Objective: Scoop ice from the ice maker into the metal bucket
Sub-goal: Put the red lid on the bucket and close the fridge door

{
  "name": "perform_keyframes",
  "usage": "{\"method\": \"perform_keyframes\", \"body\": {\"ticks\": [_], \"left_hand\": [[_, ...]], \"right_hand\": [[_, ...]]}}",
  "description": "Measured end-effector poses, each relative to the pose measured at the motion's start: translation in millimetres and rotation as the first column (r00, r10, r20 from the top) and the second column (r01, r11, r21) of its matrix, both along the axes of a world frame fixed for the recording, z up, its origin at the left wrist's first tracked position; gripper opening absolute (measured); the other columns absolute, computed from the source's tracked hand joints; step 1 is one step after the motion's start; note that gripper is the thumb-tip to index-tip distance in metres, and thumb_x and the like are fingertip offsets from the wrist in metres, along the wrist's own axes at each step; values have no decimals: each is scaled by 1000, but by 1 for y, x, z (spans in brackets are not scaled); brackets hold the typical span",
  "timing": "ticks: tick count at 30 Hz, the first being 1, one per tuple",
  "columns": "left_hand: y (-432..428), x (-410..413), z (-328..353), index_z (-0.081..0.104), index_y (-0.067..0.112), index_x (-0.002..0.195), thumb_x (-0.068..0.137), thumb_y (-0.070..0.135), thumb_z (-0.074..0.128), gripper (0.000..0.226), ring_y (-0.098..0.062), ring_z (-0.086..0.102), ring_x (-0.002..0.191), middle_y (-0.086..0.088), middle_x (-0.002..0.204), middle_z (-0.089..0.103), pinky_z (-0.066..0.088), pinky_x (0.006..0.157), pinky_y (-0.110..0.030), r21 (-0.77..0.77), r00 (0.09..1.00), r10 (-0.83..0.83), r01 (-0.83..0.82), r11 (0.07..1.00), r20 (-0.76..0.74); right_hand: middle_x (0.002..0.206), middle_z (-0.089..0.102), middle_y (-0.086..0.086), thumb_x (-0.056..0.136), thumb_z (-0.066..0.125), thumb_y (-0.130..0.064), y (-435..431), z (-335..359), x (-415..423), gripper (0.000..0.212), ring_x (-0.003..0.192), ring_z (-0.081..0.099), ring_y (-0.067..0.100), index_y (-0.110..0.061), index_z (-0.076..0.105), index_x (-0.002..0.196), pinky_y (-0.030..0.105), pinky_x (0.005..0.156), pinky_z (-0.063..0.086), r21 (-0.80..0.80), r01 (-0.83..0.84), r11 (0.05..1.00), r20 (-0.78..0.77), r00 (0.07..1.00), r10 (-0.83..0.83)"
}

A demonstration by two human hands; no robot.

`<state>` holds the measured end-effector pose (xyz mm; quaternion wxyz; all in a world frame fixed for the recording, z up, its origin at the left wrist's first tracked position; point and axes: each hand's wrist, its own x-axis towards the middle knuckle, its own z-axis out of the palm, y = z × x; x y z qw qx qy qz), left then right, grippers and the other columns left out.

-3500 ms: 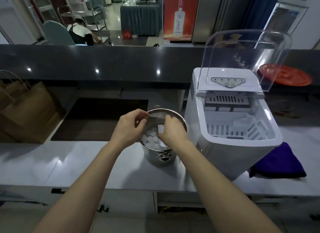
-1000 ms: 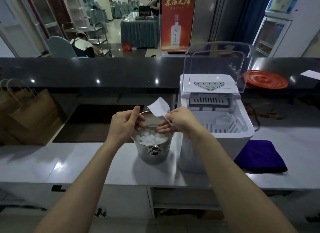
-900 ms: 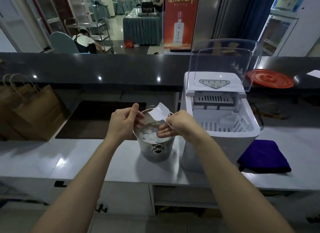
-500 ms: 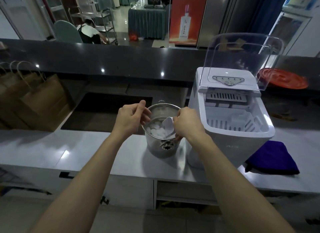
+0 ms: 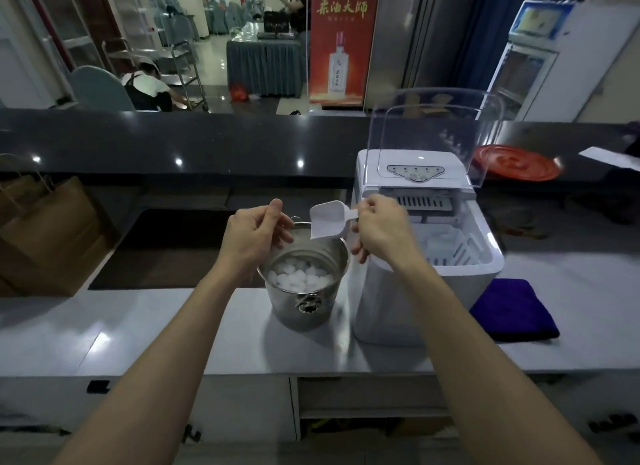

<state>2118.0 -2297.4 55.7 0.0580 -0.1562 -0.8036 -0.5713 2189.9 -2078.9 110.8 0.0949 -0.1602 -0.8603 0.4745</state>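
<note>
1. Head view, risk: the scoop (image 5: 327,219) is pinched only at its short handle. It could slip, or be knocked against the ice maker (image 5: 381,302) at centre right.
2. Head view, pose: the scoop is pinched by the right hand (image 5: 381,229) above the bucket (image 5: 304,305) at centre. The left hand (image 5: 254,234) is curled at the bucket's left rim; whether it grips cannot be told. Ice (image 5: 298,277) lies in the bucket.

Restaurant or banquet-hall service bar: long glossy black counter (image 5: 173,142), white countertop ice maker (image 5: 381,302), red liquor banner showing a white bottle (image 5: 341,42), grey-skirted banquet table (image 5: 265,66), steel trolley (image 5: 183,66), glass-door drinks fridge (image 5: 519,77).
</note>
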Motion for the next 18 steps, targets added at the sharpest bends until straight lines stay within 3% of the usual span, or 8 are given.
{"method": "perform_keyframes", "body": {"ticks": [5,8,11,14,18], "left_hand": [[45,-4,21,79,10,89,114,49,46,57,-28,76,69,-5,74,79,59,69,-33,24,993,-100,102,995,-67],[75,-8,25,80,14,91,114,46,47,51,-21,78,75,-3,78,80,61,75,-35,43,987,-126,130,991,-96],[104,-12,19,81,21,96,114,41,50,41,-10,76,86,8,86,80,61,86,-39,-43,977,-107,101,994,-185],[128,-14,11,81,24,104,113,37,53,32,-5,69,105,15,106,74,57,98,-41,-145,959,-108,72,987,-262],[153,-20,-6,78,26,113,108,39,60,23,-13,55,134,8,139,60,49,112,-44,-341,945,-165,62,938,-283]], "right_hand": [[80,69,16,112,40,-22,64,21,16,26,47,68,22,-9,57,98,31,41,49,0,164,987,-112,980,-162],[82,70,15,110,41,-22,102,24,25,26,47,67,20,-9,59,98,31,41,49,-2,239,971,-119,964,-237],[82,71,11,108,41,-20,134,21,33,24,51,70,24,-12,62,101,34,46,53,33,267,963,-80,961,-263],[82,72,12,108,41,-19,155,13,33,24,56,73,26,-12,63,103,33,48,53,42,236,971,-9,972,-235],[88,75,17,111,49,-19,168,0,22,19,63,75,26,-8,64,107,34,52,57,-45,78,996,117,991,-72]]}}
